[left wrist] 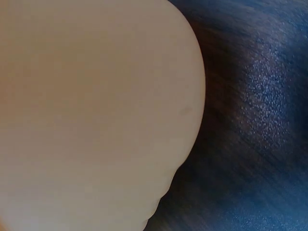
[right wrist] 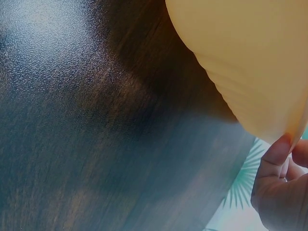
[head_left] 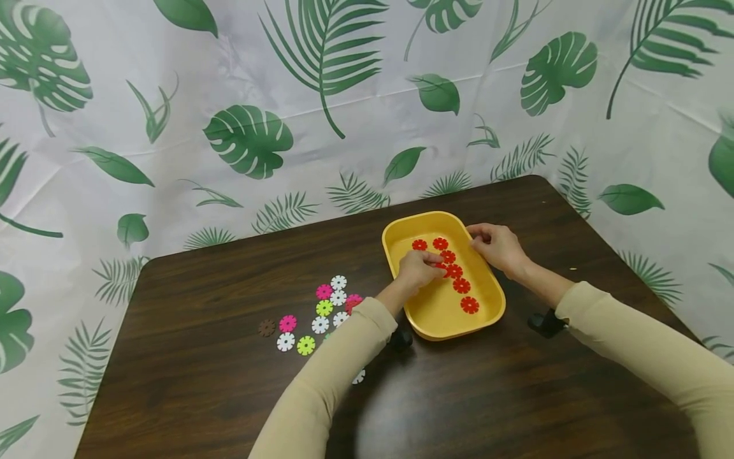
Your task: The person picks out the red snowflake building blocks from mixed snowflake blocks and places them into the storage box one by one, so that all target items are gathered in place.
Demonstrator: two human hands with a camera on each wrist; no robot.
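A yellow tray [head_left: 438,322] with rounded corners holds several red notched plastic discs [head_left: 469,305], most of them in a slanting line. My left hand [head_left: 417,270] reaches over the tray's left side, its thumb and index finger pinching a red disc [head_left: 441,269] close to that line. At the opposite side, my right hand [head_left: 500,247] grips the rim. The right wrist view shows the thumb [right wrist: 276,154] against the tray wall [right wrist: 250,57], with the fingers partly out of frame. In the left wrist view the hand is hidden; a smooth pale surface fills much of it.
Left of the tray, loose notched discs lie scattered on the dark wooden table [head_left: 201,357]: white [head_left: 320,325], pink [head_left: 288,323], yellow-green [head_left: 306,345] and brown [head_left: 266,327]. My left sleeve [head_left: 338,376] covers some of them. A leaf-print cloth [head_left: 355,159] hangs behind the table.
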